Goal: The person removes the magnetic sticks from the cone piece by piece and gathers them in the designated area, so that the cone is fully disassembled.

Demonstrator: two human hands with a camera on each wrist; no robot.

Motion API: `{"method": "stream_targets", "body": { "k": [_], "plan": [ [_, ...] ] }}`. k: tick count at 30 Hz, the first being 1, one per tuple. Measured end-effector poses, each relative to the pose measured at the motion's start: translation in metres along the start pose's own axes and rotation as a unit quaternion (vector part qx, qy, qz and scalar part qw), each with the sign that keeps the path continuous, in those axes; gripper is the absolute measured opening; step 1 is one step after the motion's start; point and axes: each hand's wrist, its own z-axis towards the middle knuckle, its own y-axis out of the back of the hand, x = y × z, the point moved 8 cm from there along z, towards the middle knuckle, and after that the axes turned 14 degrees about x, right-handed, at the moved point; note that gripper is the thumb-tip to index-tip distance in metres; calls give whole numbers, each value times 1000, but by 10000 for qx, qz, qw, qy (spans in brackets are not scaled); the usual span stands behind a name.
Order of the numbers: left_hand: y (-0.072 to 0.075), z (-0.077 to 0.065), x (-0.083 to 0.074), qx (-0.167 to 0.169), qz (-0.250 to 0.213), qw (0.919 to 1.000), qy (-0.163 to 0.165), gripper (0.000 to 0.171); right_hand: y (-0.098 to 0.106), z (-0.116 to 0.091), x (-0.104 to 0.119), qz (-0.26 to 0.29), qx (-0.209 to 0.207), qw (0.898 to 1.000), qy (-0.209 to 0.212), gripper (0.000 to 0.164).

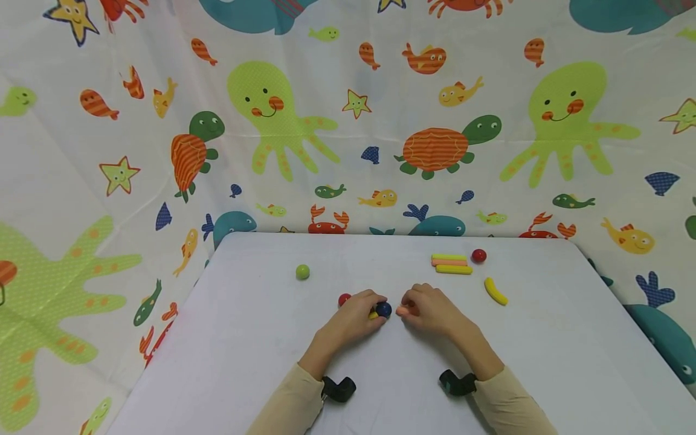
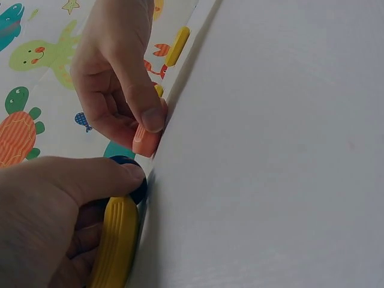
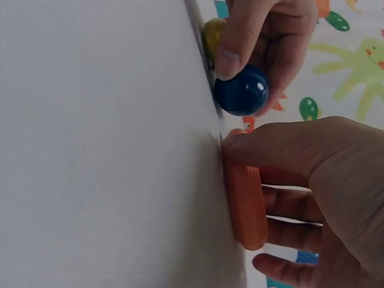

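Observation:
My left hand (image 1: pixel 353 317) pinches a dark blue ball (image 1: pixel 383 309) between thumb and fingers just above or on the white table. A ribbed yellow stick (image 2: pixel 116 240) meets the ball and runs back under that palm; in the left wrist view it looks slightly curved. Past the left knuckles a red ball (image 1: pixel 344 299) shows; whether it touches the stick is hidden. Facing it, my right hand (image 1: pixel 437 311) holds a ribbed orange stick (image 3: pixel 246 207) near one end with the thumb. A small gap separates this stick from the blue ball.
On the table (image 1: pixel 244 350) a green ball (image 1: pixel 302 272) lies at the left. Toward the back right are yellow sticks (image 1: pixel 454 269) beside an orange stick (image 1: pixel 449 263), another red ball (image 1: pixel 479 256) and a curved yellow stick (image 1: pixel 495 291). A sea-animal-print cloth (image 1: pixel 337 139) hangs behind.

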Motion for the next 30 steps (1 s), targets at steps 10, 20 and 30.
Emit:
{"method": "stream_targets", "body": {
  "k": [10, 20, 30],
  "plan": [
    [-1, 1, 1, -3, 25, 10000, -2, 41, 3, -3, -9, 153, 167, 9996, -164, 26],
    [-1, 1, 3, 4, -21, 10000, 31, 42, 6, -2, -13, 155, 171, 9994, -264, 20],
    [-2, 1, 2, 84, -36, 9999, 47, 42, 11, -4, -29, 401, -156, 9973, -592, 28]
  ]
}}
